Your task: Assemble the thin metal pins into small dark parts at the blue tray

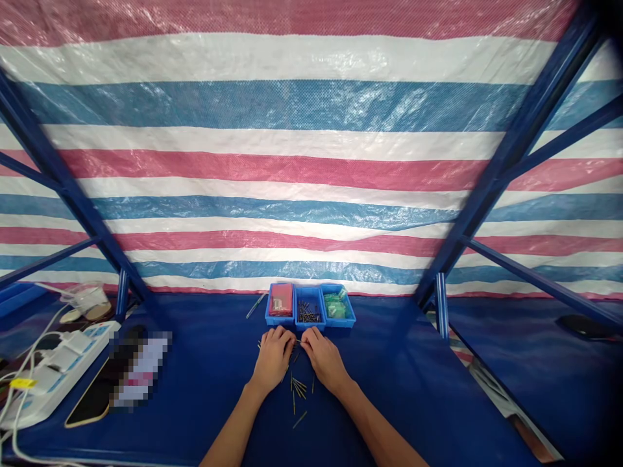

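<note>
Both hands are in the thick of it at the middle of the dark blue table (204,389), close together just on the near side of three small blue bins. The left hand (275,355) comes in knuckles up, fingers bent and bunched, its tips down by the tabletop; the right hand (323,357) mirrors it, fingers curled inward, thumb side facing its partner. A narrow gap separates them, and there, right at the fingertips, shows a thin rod (299,341)! Whether one hand pinches it, or both do, cannot be told, for the knuckles cover the grip; neither hand is spread wide. More slim metal rods (298,388) lie loose between the forearms: a little fan of them in the centre, one lying apart at the near end, another beside the right wrist. On the far side, the middle bin (309,326) carries a heap of dark rods (308,312), the left bin (280,321) a red packet (281,298), and the right bin (342,322) green packets (335,306). A slender pen-like tool (256,306) lies aslant left of the bins. Out at the far left of the scene sit a phone (89,402) and a white power strip (68,371) loaded with plugs, while a striped tarpaulin (292,175) hangs behind everything.
</note>
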`<move>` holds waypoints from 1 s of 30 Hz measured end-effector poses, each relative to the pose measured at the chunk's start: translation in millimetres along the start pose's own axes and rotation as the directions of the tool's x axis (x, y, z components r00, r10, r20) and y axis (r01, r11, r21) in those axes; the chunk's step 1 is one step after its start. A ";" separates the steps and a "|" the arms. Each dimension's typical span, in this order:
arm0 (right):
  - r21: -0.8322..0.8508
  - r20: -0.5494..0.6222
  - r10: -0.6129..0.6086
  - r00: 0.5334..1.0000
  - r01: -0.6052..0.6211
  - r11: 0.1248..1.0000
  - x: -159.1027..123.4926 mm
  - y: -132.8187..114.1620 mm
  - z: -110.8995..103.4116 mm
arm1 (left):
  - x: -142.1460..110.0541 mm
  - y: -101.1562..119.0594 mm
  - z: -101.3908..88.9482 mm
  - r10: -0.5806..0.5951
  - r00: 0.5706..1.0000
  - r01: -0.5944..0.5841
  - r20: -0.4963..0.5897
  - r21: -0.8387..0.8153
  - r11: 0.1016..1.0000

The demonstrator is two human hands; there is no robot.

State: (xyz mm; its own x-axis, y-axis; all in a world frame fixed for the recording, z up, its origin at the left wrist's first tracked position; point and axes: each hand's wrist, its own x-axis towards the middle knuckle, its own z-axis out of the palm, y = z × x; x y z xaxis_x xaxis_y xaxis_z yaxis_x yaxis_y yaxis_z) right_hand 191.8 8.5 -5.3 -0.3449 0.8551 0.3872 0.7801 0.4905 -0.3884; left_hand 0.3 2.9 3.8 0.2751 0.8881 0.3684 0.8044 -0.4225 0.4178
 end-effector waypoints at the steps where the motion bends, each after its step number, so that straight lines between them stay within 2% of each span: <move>1: -0.009 -0.001 -0.005 1.000 0.005 1.000 -0.3 0.2 0.3 | -0.1 0.1 -0.2 0.002 1.000 -0.002 0.001 -0.003 1.000; 9: -0.051 -0.003 -0.019 1.000 0.019 0.999 -0.7 4.4 6.7 | -0.1 1.7 -2.3 -0.002 1.000 0.002 0.007 -0.016 1.000; 15: 0.033 -0.014 0.007 1.000 -0.007 0.999 0.2 0.4 -0.1 | 0.3 0.4 -0.4 0.000 1.000 0.000 -0.001 -0.002 1.000; 24: -0.047 -0.027 -0.014 1.000 0.013 0.999 -0.2 4.9 8.3 | -1.0 2.5 -3.5 0.004 1.000 -0.003 0.011 -0.011 1.000; 30: 0.003 -0.020 0.000 1.000 0.000 1.000 0.4 1.9 2.5 | -0.2 1.6 -2.1 0.002 1.000 -0.002 0.012 -0.006 1.000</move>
State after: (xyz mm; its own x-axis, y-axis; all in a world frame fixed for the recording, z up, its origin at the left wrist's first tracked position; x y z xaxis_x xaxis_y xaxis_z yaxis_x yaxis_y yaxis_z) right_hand 191.8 10.2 -8.0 -0.3343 0.8516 0.4037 0.7785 0.4910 -0.3911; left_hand 0.4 1.6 6.2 0.2827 0.8895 0.3590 0.8006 -0.4250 0.4224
